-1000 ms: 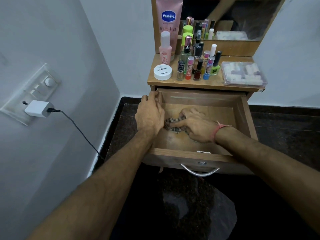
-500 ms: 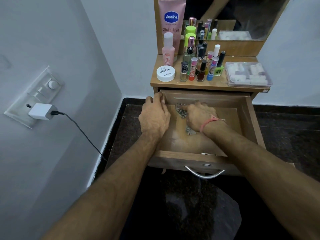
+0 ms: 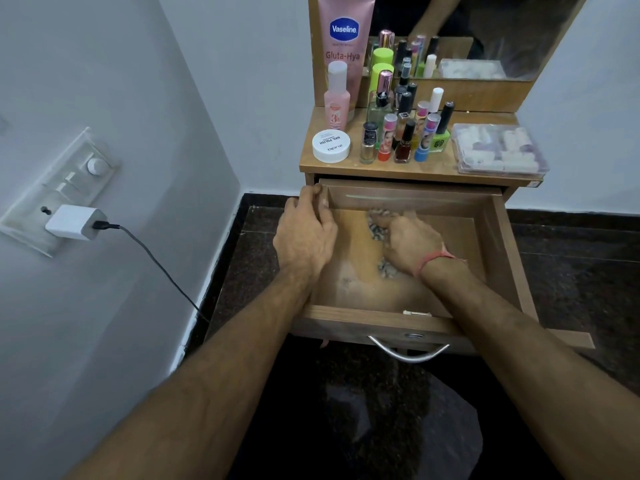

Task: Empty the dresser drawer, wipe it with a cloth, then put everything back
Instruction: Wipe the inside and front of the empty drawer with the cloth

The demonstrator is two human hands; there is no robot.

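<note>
The wooden dresser drawer (image 3: pixel 512 251) is pulled out, and its floor holds only the cloth. My right hand (image 3: pixel 408 244) presses a patterned grey cloth (image 3: pixel 376 227) flat against the drawer floor near the back; most of the cloth is hidden under the hand. My left hand (image 3: pixel 304 233) grips the drawer's left wall near its back corner. On the dresser top (image 3: pixel 429 169) stand several nail polish bottles (image 3: pixel 403 143), a white jar (image 3: pixel 330 146), a pink bottle (image 3: pixel 336 98), a Vaseline tube (image 3: pixel 344 39) and a clear plastic box (image 3: pixel 498 150).
A mirror (image 3: pixel 485 29) rises behind the bottles. On the left wall a white charger (image 3: pixel 74 221) sits in a switch panel, its cable (image 3: pixel 162 268) trailing down to the dark floor. The drawer's metal handle (image 3: pixel 408 353) faces me.
My right hand has slid the cloth from the middle of the drawer floor toward the back. My left hand has kept its grip on the left wall.
</note>
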